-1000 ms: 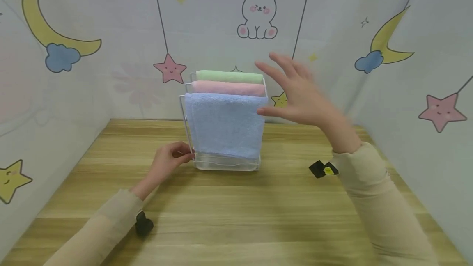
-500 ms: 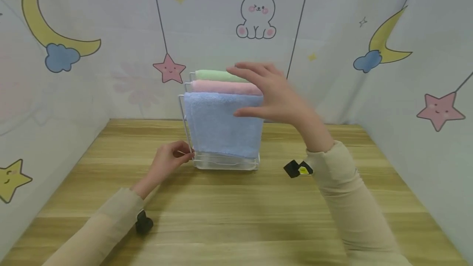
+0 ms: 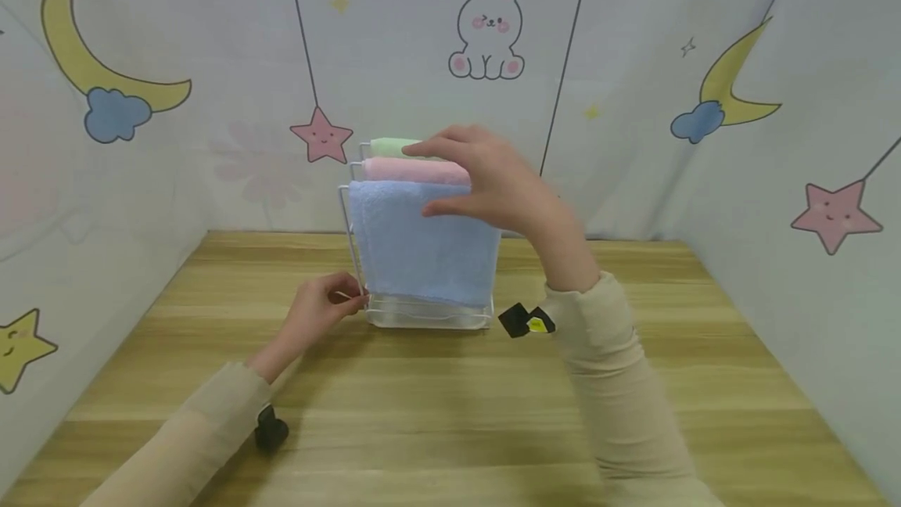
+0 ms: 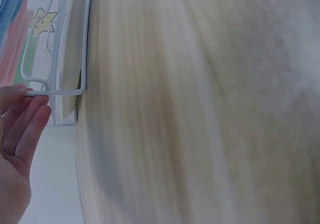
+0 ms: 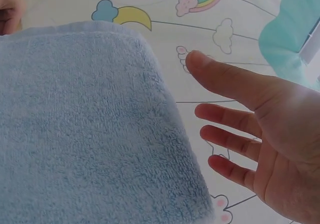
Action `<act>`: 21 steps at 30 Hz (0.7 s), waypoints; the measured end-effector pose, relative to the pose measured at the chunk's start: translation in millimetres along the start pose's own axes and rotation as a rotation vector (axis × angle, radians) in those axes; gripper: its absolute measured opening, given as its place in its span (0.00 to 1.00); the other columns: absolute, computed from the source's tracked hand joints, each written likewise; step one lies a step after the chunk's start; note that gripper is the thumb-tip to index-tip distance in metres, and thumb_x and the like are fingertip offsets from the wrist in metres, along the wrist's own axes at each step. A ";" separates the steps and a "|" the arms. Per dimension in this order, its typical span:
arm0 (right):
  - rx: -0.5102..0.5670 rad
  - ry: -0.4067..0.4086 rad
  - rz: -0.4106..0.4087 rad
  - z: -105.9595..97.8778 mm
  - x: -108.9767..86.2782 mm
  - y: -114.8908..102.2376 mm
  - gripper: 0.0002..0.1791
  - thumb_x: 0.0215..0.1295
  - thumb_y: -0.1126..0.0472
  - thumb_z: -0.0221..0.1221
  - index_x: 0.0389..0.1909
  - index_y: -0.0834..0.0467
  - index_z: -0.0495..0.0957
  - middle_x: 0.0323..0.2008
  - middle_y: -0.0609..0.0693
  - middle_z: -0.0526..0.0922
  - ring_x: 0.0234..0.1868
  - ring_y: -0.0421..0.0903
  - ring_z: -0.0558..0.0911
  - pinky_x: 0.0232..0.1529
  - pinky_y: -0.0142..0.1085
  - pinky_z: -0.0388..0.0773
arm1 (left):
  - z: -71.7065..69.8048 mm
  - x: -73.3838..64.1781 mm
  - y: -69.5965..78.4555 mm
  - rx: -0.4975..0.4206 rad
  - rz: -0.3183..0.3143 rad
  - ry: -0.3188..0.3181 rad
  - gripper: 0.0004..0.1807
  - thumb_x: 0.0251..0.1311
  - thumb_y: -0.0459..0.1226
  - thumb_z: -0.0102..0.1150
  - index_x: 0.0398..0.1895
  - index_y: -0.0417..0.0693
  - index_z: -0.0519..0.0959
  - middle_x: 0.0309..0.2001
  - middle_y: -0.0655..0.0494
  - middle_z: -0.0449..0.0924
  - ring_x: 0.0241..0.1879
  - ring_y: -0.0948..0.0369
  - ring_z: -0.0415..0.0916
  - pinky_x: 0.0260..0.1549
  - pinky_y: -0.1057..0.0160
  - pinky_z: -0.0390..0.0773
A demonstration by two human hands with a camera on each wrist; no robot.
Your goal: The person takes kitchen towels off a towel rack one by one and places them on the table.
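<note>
A white wire rack (image 3: 344, 206) stands on the table with three towels draped over its bars. The blue towel (image 3: 401, 253) hangs in front, the pink towel (image 3: 404, 171) behind it, and the green towel (image 3: 385, 147) at the back. At the rack's lower left my left hand (image 3: 317, 307) pinches the wire frame; in the left wrist view thumb and fingers close on a white rod (image 4: 62, 93). My right hand (image 3: 493, 182) hovers by the towels' top right, thumb and fingers spread. In the right wrist view its fingers (image 5: 227, 141) lie beyond the blue towel's edge (image 5: 175, 129), holding nothing.
A shallow clear tray (image 3: 429, 318) forms the rack's base. The wood-grain table (image 3: 394, 413) runs back to a white cloth backdrop (image 3: 232, 61) printed with stars, moons and a rabbit. Similar cloth walls flank both sides. Small black devices (image 3: 526, 321) sit at the wrists.
My right hand has moved left and slightly down, from beside the rack to over the right part of the towels. My left hand keeps its pinch on the rack frame.
</note>
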State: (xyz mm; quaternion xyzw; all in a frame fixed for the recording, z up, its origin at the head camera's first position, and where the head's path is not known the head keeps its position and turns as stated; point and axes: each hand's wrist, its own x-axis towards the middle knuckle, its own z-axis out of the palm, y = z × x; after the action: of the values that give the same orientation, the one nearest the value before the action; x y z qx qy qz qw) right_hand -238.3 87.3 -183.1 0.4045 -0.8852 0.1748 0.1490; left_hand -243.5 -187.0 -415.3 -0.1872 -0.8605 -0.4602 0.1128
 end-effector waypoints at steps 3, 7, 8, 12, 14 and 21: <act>0.032 -0.020 0.024 4.0 0.7 -1.8 0.33 0.51 0.46 0.68 0.60 0.43 0.71 0.56 0.43 0.75 0.58 0.42 0.69 0.58 0.38 0.70 | -0.5 -0.5 -1.4 -0.003 0.001 0.002 0.03 0.52 0.31 0.66 0.28 0.44 0.80 0.31 0.49 0.85 0.29 0.62 0.83 0.24 0.70 0.82; 0.075 -0.028 0.046 10.0 0.4 0.2 0.32 0.52 0.47 0.67 0.60 0.44 0.71 0.55 0.43 0.75 0.55 0.43 0.71 0.56 0.38 0.72 | 0.1 -0.6 -2.5 -0.002 0.001 0.006 0.03 0.52 0.32 0.65 0.28 0.46 0.80 0.31 0.50 0.85 0.29 0.64 0.83 0.24 0.69 0.82; 0.081 -0.025 0.050 11.6 0.3 1.3 0.32 0.52 0.47 0.67 0.59 0.44 0.72 0.54 0.43 0.75 0.54 0.43 0.72 0.55 0.37 0.73 | 0.2 -0.5 -2.5 -0.002 0.001 0.007 0.03 0.52 0.32 0.65 0.28 0.46 0.80 0.31 0.50 0.85 0.29 0.63 0.83 0.24 0.69 0.82; 0.100 -0.009 0.050 17.0 -0.2 5.4 0.29 0.52 0.49 0.67 0.57 0.47 0.74 0.54 0.44 0.76 0.52 0.43 0.74 0.54 0.37 0.74 | 0.4 0.0 -1.9 -0.008 0.003 0.006 0.03 0.52 0.31 0.65 0.27 0.45 0.79 0.31 0.49 0.85 0.29 0.63 0.83 0.24 0.69 0.82; 0.101 0.001 0.047 19.3 -0.5 6.9 0.28 0.53 0.49 0.67 0.56 0.49 0.75 0.53 0.44 0.76 0.50 0.42 0.74 0.52 0.36 0.75 | 0.4 0.4 -1.8 -0.009 0.000 0.006 0.03 0.52 0.31 0.65 0.27 0.44 0.79 0.31 0.49 0.85 0.29 0.63 0.83 0.24 0.69 0.82; 0.081 0.028 0.053 26.1 0.1 7.3 0.22 0.55 0.52 0.66 0.52 0.49 0.78 0.42 0.43 0.76 0.45 0.39 0.73 0.46 0.32 0.75 | 0.7 -0.3 -3.3 -0.031 0.011 0.015 0.03 0.51 0.31 0.66 0.27 0.43 0.79 0.31 0.47 0.85 0.28 0.63 0.83 0.24 0.69 0.82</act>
State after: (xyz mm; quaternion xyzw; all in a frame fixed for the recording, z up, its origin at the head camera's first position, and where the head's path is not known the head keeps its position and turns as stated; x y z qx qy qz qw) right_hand -247.2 80.5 -207.8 0.3843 -0.8856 0.2200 0.1401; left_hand -244.7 -188.1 -418.3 -0.1901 -0.8513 -0.4743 0.1190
